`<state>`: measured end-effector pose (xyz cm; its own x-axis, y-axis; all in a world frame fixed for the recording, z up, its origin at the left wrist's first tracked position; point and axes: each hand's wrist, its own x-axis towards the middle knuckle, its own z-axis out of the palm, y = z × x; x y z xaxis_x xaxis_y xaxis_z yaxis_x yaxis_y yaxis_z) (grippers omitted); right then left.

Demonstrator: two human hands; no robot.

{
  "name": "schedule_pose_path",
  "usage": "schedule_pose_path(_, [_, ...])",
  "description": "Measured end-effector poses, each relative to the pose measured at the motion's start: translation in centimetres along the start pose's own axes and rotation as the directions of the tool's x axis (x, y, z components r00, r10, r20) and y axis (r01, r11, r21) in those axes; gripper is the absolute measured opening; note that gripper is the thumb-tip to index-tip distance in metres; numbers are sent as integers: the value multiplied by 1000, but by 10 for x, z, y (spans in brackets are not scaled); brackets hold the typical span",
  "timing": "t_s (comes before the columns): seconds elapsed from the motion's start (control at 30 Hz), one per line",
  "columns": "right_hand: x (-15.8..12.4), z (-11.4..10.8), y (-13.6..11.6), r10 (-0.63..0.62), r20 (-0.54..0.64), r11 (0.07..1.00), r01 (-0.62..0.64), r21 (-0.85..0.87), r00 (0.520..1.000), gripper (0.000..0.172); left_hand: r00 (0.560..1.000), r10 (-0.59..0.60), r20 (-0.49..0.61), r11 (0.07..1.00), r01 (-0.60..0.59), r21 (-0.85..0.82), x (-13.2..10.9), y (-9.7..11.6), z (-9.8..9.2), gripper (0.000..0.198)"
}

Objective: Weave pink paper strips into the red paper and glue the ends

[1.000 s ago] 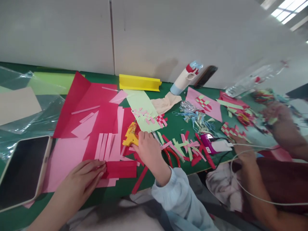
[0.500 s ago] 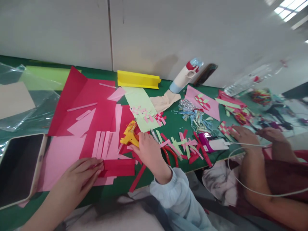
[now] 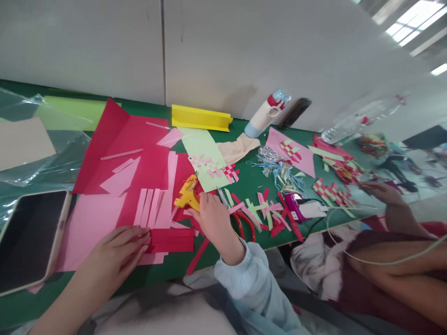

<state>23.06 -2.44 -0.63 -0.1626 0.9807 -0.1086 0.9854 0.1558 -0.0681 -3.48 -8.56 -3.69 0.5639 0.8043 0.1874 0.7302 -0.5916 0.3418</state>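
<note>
My left hand (image 3: pixel 120 246) has its fingers together on the left end of a folded red paper strip (image 3: pixel 172 240), which lies flat over pink paper at the table's front. My right hand (image 3: pixel 216 221), in a pale blue sleeve, is closed around the handle of a yellow glue gun (image 3: pixel 187 194); the gun's nozzle end is hard to make out against the papers. Red-handled scissors (image 3: pixel 252 228) lie partly behind my right wrist. Above my left hand, several cut pink strips (image 3: pixel 150 207) rest on red paper. Small woven paper pieces (image 3: pixel 209 166) sit on a light green sheet.
A phone (image 3: pixel 33 239) lies at the left, near clear plastic (image 3: pixel 75 139). Folded yellow paper (image 3: pixel 200 118) and a bottle (image 3: pixel 263 114) stand by the wall. Loose strips (image 3: pixel 268 209) and a purple-and-white charger (image 3: pixel 300 209) lie right. A co-worker's hand (image 3: pixel 384 191) is farther right.
The co-worker's nearer hand has drawn back off the table, uncovering a woven paper piece. My hands keep nearly the same positions on the strip and glue gun; the view shifts slightly.
</note>
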Motion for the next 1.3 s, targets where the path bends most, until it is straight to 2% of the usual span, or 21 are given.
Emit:
schedule_pose_path(0.37, [-1,8,-2,-23,-90,997,16,-77,996,45,997,-59,-51,996,56,-67,-2,0,6,47])
schedule_pose_path(0.63, [2,16,0,-23,-72,998,18,-66,997,47,999,3,-37,1000,-4,-29,-2,-5,6,49])
schedule_pose_path(1.0, [2,14,-1,-2,-63,999,-1,-46,998,46,999,18,-29,1000,-17,4,-2,-6,7,53])
schedule_pose_path(1.2, [2,14,-2,7,-53,999,-9,-42,999,47,997,-67,-46,996,64,-65,-4,-4,10,50])
schedule_pose_path(1.3, [1,13,-2,0,-75,999,-3,-43,997,47,996,-74,-46,995,70,-70,-4,-3,9,50])
